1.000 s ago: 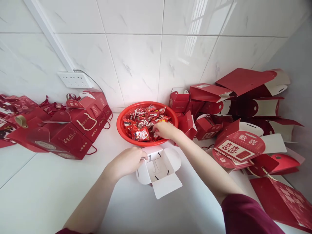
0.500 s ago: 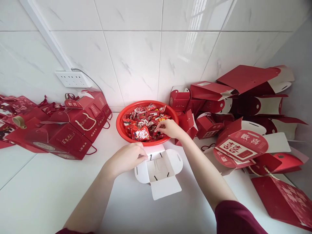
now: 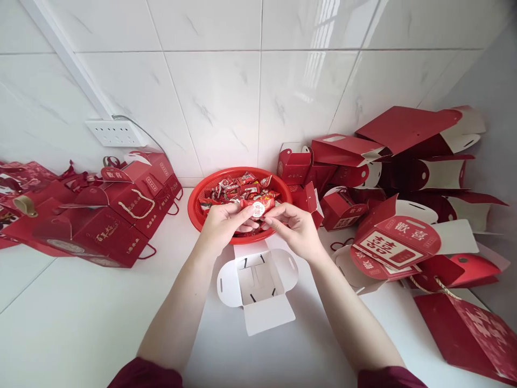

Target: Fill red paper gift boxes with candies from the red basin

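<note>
One packet (image 3: 257, 209): was pinched at the ends by nearly closed left hand (image 3: 221, 222) and right hand (image 3: 298, 228), equally near; lay lengthwise left-to-right over basket (image 3: 194, 209), far side of box (image 3: 270, 316).

- I log the packet (image 3: 258, 208): red, white round patch, red lettering.
- Basket (image 3: 194, 210): bright red.
- Open box (image 3: 270, 313): white, black marks inside.
- Wall tiles (image 3: 218, 86): white, grey veining.

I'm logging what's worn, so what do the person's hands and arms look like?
The left hand and right hand are bare: no gloves, rings or watch show. Both forearms are uncovered up to dark maroon sleeves at the picture's bottom edge.
</note>
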{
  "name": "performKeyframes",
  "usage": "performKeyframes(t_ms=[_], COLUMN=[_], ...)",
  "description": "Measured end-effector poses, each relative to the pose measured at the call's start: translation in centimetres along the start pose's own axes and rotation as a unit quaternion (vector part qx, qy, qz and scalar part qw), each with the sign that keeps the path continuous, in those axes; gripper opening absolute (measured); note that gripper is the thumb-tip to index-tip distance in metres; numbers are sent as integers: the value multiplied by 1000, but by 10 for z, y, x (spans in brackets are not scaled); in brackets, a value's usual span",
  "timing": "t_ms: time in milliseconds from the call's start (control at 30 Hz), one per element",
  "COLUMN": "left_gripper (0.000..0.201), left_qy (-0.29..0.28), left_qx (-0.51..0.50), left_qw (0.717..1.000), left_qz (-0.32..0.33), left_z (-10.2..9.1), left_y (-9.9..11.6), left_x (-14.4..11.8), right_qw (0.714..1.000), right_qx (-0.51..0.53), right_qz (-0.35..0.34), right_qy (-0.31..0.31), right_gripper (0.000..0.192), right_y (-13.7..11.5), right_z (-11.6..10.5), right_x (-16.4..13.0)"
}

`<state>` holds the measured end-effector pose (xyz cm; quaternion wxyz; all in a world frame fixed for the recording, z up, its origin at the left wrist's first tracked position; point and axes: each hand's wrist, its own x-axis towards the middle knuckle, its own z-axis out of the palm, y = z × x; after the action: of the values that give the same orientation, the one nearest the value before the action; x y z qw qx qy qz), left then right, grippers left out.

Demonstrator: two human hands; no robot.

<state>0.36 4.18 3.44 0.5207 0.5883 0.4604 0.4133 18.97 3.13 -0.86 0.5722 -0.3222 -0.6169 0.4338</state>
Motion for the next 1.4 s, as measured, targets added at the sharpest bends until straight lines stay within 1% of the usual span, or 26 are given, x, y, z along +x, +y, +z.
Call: performKeyframes(t_ms=[67,133,233,333,400,533,600,733,800,967,1167,1400], left_gripper=[36,35,35,37,38,34,31,25,25,25,24,22], left_qy=[4,-18,-56,-89,-98,-64,-59,-101,-111,-114,-96,-99], left_qx=[0,16,39,49,65,113,140,188,205,210,219,214], left_qw=[1000,1000,997,994,993,992,988,977,972,971,971,972], left_qz=[3,-4,-22,-29,-25,0,8,-2,-9,-14,-12,8], left_z=[2,2,-1,-4,-6,-11,-14,-19,-21,-22,-20,-16], left_y=[-2,-7,-14,-17,-18,-20,-20,-20,-19,-16,-15,-14], left_x=[1,2,3,5,6,8,8,8,7,6,7,4], right_qw=[996,990,989,984,982,982,982,984,986,985,984,983], right_qx=[73,105,91,93,94,77,76,66,51,47,57,42], right_qz=[54,93,118,149,165,172,173,164,158,166,166,171], right_qy=[22,21,-2,10,12,12,17,25,23,24,33,49], right_gripper=[25,33,27,26,26,26,25,23,22,24,25,29], right_y=[4,9,18,24,25,23,23,22,22,21,20,13], right_z=[2,3,1,-2,-4,-7,-7,-4,-2,-1,0,1], right_x=[0,1,3,2,1,0,0,0,0,-2,-2,-1])
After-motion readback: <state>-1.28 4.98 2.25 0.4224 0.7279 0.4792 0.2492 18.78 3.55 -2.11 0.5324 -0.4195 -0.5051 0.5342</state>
